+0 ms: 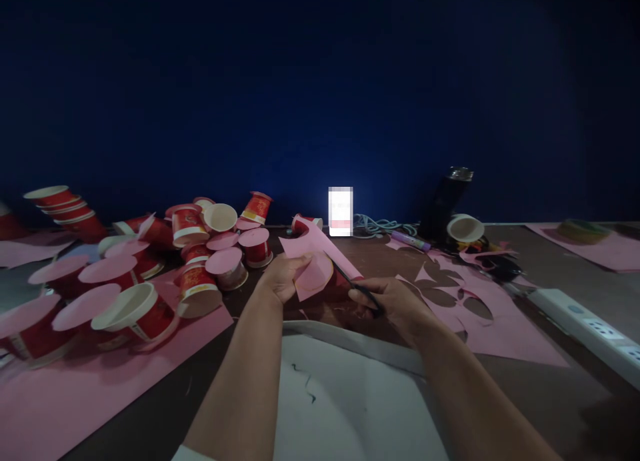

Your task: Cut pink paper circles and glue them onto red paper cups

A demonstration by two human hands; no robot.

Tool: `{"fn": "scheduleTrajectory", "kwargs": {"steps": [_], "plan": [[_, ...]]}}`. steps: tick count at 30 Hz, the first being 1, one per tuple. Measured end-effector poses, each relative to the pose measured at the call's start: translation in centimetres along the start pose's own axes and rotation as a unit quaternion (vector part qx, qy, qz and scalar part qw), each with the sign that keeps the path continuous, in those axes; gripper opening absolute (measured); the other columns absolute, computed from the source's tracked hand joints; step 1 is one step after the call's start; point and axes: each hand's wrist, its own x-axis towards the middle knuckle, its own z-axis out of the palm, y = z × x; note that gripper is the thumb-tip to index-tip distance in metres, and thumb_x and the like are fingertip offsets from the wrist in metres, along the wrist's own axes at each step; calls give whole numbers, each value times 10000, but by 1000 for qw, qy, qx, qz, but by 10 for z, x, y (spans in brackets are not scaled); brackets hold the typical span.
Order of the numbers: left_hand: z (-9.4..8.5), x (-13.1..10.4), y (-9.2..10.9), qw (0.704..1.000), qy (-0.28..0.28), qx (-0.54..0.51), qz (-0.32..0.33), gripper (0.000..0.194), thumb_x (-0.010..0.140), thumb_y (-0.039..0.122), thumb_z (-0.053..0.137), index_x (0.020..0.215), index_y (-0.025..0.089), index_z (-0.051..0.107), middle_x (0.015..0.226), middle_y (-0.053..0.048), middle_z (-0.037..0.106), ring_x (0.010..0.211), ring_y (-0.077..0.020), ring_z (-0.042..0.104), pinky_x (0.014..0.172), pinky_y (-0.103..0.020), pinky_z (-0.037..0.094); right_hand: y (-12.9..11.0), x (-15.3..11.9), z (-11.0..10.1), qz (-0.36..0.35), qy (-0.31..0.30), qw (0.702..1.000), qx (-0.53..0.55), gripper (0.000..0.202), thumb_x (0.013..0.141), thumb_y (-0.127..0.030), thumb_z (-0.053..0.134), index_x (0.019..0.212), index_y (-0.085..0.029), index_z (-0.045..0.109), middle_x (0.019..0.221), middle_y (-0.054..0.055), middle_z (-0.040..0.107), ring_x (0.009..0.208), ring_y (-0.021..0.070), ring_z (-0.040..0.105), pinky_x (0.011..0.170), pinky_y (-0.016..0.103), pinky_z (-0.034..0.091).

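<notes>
Between the fingers of my left hand [285, 277] is a piece of pink paper [316, 272], with a curved line drawn on it. My right hand [393, 301] is closed round the black handles of a pair of scissors [345, 271]. The blades reach up and left to the paper's right edge. Whether they are parted is hard to tell. Behind the blades, a pink strip of paper [340, 251] slants down to the right. Below both hands lies a white board or box lid [350, 394] with dark marks on it.
Several red paper cups [197, 284], many topped with pink paper discs [223, 261], crowd the left. Stacked cups [70, 211] lean at far left. Cut pink sheets [500, 334], a power strip [585, 327], a purple tube [410, 241] and a black bottle [443, 204] are on the right. A lit phone [341, 211] stands behind.
</notes>
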Motion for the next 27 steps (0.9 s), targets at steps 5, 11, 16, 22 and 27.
{"fn": "scheduleTrajectory", "kwargs": {"steps": [5, 11, 16, 22, 27], "plan": [[0, -1, 1, 1000, 8, 8, 1, 274, 644, 19, 676, 917, 32, 693, 851, -151, 731, 787, -238, 697, 781, -340, 561, 0, 0, -2, 2, -4, 1000, -15, 326, 718, -450, 704, 801, -135, 720, 620, 6, 551, 539, 78, 426, 528, 245, 316], [2, -1, 1, 1000, 20, -12, 0, 282, 679, 66, 697, 958, 31, 665, 841, -141, 728, 704, -208, 692, 706, -322, 577, 1, 0, 2, -28, -7, 1000, 5, 309, 720, -432, 704, 794, -132, 709, 652, 6, 556, 555, 78, 447, 510, 226, 330], [12, -3, 3, 992, -29, -117, 29, 302, 778, 270, 678, 1041, 125, 640, 1010, -91, 713, 894, -195, 680, 785, -298, 570, 5, 7, 15, -61, 77, 991, 89, 335, 712, -445, 711, 874, -151, 698, 588, -23, 512, 499, 80, 442, 433, 206, 323], [33, -14, -12, 984, -150, -99, 9, 354, 749, 346, 705, 1042, 165, 623, 1025, -88, 693, 957, -209, 661, 822, -324, 542, 12, 16, 25, -101, 196, 961, 167, 484, 682, -466, 726, 1069, -178, 688, 578, -30, 540, 465, 77, 434, 404, 195, 327], [48, -17, -29, 992, -111, -27, 61, 422, 663, 365, 768, 1007, 158, 637, 853, -49, 695, 747, -135, 660, 682, -231, 516, 9, 16, 32, -118, 227, 955, 152, 421, 651, -438, 746, 992, -191, 732, 667, -7, 637, 577, 106, 530, 531, 216, 432]]}}
